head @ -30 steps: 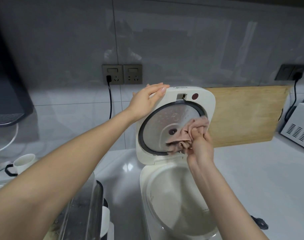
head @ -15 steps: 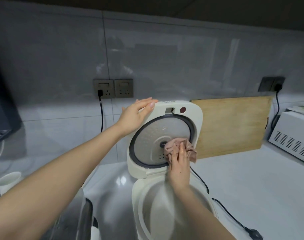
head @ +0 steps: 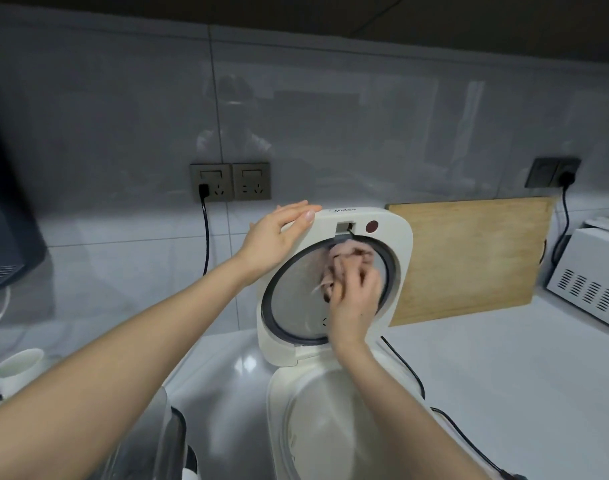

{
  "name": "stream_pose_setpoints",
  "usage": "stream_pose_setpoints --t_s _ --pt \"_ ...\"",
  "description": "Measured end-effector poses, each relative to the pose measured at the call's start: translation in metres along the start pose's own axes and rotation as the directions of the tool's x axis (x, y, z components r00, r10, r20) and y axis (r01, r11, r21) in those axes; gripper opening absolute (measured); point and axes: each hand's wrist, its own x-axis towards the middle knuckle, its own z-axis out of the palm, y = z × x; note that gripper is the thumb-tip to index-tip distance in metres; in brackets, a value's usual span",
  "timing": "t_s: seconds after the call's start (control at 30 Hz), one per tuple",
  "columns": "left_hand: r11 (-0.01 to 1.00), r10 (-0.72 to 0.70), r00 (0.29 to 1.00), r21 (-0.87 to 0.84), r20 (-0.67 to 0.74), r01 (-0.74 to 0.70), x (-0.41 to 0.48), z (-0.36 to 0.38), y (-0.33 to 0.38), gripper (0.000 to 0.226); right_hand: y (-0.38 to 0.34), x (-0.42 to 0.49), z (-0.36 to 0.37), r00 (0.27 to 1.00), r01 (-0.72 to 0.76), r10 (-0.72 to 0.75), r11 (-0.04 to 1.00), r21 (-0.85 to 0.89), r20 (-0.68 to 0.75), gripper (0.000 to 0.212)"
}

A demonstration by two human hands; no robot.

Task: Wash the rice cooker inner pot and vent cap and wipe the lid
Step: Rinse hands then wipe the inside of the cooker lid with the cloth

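Lid: cream plastic, smooth, low gloss. Inner plate: bare metal, dull satin sheen. Ring round it: dark, rubbery look, matt. Cloth: pink fabric, soft, crumpled, partly blurred. Cooker body: same cream plastic. Cavity: pale satin finish, material unclear. Cutting board: pale wood, matt, grain visible. Wall: big grey tiles, glossy, mirror-like reflections. Tabletop: white, smooth, glossy with glare. Sockets: grey brushed-metal-look faceplates. Cable: black, matt. Mug: white, glazed shine.
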Motion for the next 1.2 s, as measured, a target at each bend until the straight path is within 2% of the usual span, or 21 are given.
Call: stream_pose_setpoints --t_s 0.07,0.17,0.27,0.37,0.4,0.43,0.47,0.53,0.6,0.7,0.73,0.77,0.8,0.87,0.93,1.0,1.13,1.2 --pt "1.0 -0.021 1.0 -0.018 0.002 0.021 0.001 0.0 -0.001 0.031 -0.001 -0.031 0.012 0.952 0.298 -0.287 0.949 -0.107 0.105 0.032" --pt "0.998 -0.045 0.999 -0.033 0.021 0.046 0.002 -0.002 -0.002 0.032 0.011 -0.07 0.017 0.747 0.634 -0.564 0.763 -0.125 0.351 0.038" --pt "0.999 -0.032 0.999 -0.03 0.039 0.033 0.001 -0.003 0.001 0.032 0.041 -0.074 0.006 0.547 0.811 -0.691 0.578 -0.093 0.474 0.038" --pt "0.999 -0.031 0.998 -0.033 0.046 0.033 -0.001 -0.003 0.002 0.033 0.053 -0.045 -0.002 0.347 0.923 -0.763 0.382 -0.052 0.545 0.041" --pt "0.999 -0.033 0.998 -0.039 0.045 0.035 -0.001 -0.003 0.002 0.033 0.053 -0.033 -0.003 0.304 0.943 -0.785 0.33 -0.05 0.54 0.04" --pt "0.998 -0.032 0.998 -0.046 0.045 0.035 -0.002 -0.003 0.002 0.032 0.052 -0.023 -0.004 0.296 0.949 -0.808 0.311 -0.059 0.51 0.038" --pt "0.998 -0.031 0.998 -0.048 0.048 0.033 -0.002 -0.002 0.003 0.032 0.051 -0.015 -0.005 0.33 0.94 -0.821 0.334 -0.077 0.465 0.037" --pt "0.998 -0.027 0.998 -0.055 0.053 0.03 -0.003 -0.003 0.003 0.031 0.051 0.0 -0.008 0.464 0.883 -0.811 0.453 -0.121 0.356 0.036" --pt "0.998 -0.023 0.998 -0.061 0.065 0.027 -0.004 -0.004 0.004 0.031 0.059 0.015 -0.018 0.617 0.787 -0.73 0.586 -0.194 0.295 0.04" --pt "0.997 -0.035 0.996 -0.07 0.079 0.041 -0.002 -0.005 0.004 0.03 0.09 0.022 -0.033 0.865 0.493 -0.425 0.816 -0.301 0.265 0.045" --pt "0.996 -0.041 0.996 -0.076 0.08 0.047 -0.001 -0.003 0.004 0.03 0.101 0.012 -0.038 0.92 0.364 -0.287 0.878 -0.31 0.268 0.048" --pt "0.996 -0.042 0.996 -0.08 0.073 0.048 0.0 -0.001 0.004 0.031 0.108 -0.005 -0.042 0.945 0.236 -0.147 0.925 -0.298 0.293 0.052" --pt "0.996 -0.04 0.997 -0.082 0.064 0.046 0.0 0.0 0.003 0.031 0.109 -0.025 -0.043 0.936 0.09 0.008 0.961 -0.262 0.351 0.053" --pt "0.995 -0.035 0.998 -0.09 0.046 0.039 0.0 0.002 0.004 0.031 0.097 -0.065 -0.041 0.85 -0.152 0.215 0.974 -0.167 0.48 0.046" --pt "0.995 -0.035 0.999 -0.093 0.031 0.038 -0.001 0.002 0.003 0.031 0.076 -0.082 -0.034 0.819 -0.25 0.266 0.963 -0.1 0.509 0.043" --pt "0.994 -0.041 0.999 -0.098 0.024 0.043 -0.002 0.001 0.003 0.03 0.063 -0.08 -0.027 0.785 -0.345 0.356 0.931 -0.12 0.507 0.043" --pt "0.996 -0.034 0.999 -0.088 0.012 0.035 -0.003 0.003 0.004 0.03 0.049 -0.079 -0.022 0.674 -0.334 0.437 0.9 -0.282 0.596 0.041" --pt "0.995 -0.03 1.0 -0.096 0.009 0.031 -0.002 0.002 0.004 0.03 0.029 -0.096 -0.011 0.66 -0.298 0.367 0.929 -0.22 0.655 0.04"
